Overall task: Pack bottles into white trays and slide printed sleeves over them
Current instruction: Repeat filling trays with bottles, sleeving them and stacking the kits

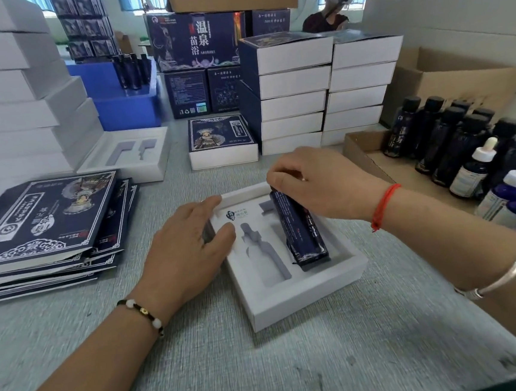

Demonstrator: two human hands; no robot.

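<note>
Bottle point(300, 226) halfway home: dark, tilted, foot down in the right slot of the white tray point(294, 301), cap end raised and pinched in curled fingers of the right hand point(315, 184). Left hand point(188, 235) flat on the tray's left edge, fingers straight and slightly spread, pressing to hold it steady. Left slot, shaped for a dropper bottle, not yet filled.

To finish well: keep the foot against the slot's near end, lower the cap end straight down, press until flush with the tray top. Probably best to hold the tray down throughout, since light card shifts easily. Label side up, likely, to match the printing.

Grey-green cloth-textured table point(265, 369) beneath. Flat printed sleeves point(43, 220) stacked at left, an empty tray point(128, 156) behind them, plain white boxes point(14, 101) piled beyond. Finished sleeved boxes point(292, 98) stacked at centre back. Cardboard box point(369, 157) at right with dark bottles point(451, 138) and white-capped dropper bottles point(478, 163). Another person point(328, 14) across the room, near windows.
</note>
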